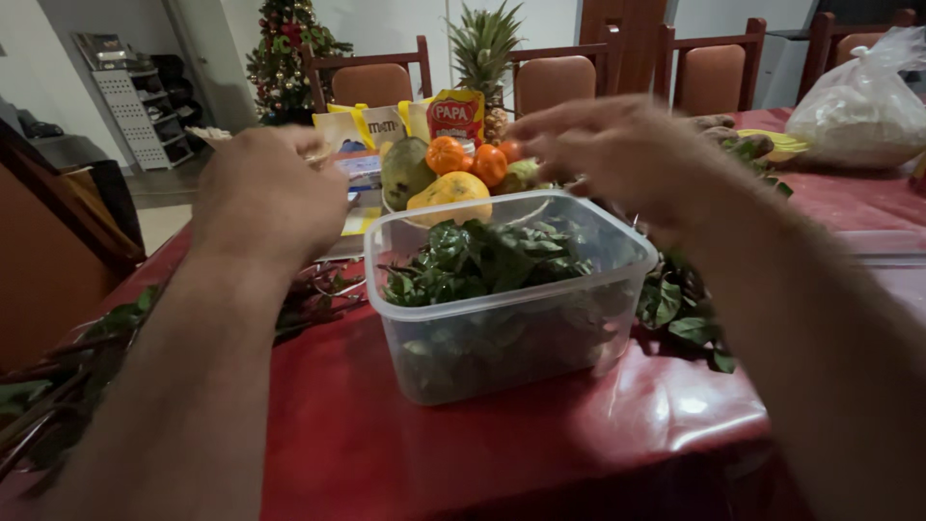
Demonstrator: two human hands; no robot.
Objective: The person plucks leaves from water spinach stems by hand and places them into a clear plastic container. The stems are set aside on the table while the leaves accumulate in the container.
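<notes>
Clear plastic container [502, 318] of green leaves [482, 259] on red counter [405, 444]; left hand [265, 198] loosely curled, grasp indiscernible; right hand [617, 154] above far rim, fingers spread, empty.

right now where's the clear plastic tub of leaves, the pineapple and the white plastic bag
clear plastic tub of green leaves [502, 352] head view, front wall
pineapple [482, 43] head view, leafy crown
white plastic bag [858, 106] head view, bulging middle

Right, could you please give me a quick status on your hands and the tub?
Both hands raised, holding nothing visible. Left hand, right hand above the tub of leaves. Nothing blocking.
</notes>
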